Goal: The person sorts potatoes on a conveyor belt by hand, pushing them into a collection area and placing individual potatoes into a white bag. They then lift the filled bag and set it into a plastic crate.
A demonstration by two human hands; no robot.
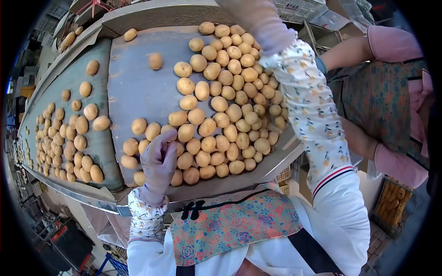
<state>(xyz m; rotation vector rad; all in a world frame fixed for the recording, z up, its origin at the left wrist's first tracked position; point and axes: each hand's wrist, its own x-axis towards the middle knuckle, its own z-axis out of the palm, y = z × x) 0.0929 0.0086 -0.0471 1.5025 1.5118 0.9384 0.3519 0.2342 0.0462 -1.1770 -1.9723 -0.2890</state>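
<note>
Many round, pale brown potatoes (208, 127) lie close together on the grey metal sorting surface (138, 92). My left hand (159, 161), in a light purple glove, is over the near edge of the pile, its fingers curled and pinched against a potato at the fingertips. More potatoes sit on both sides of it. My right hand (258, 18), in a similar glove, reaches across the far right of the pile beneath a flowered sleeve; its fingers lie beyond the top edge of the view. One blurred potato (155, 60) is alone on the upper left part of the surface.
A green conveyor belt (102, 138) carrying more potatoes (80, 124) adjoins on the left. A metal rim (276, 165) borders the near right side. Another person (377, 96) in an apron stands at the right. Crates (317, 39) are at the upper right, a potato-filled crate (391, 202) at lower right.
</note>
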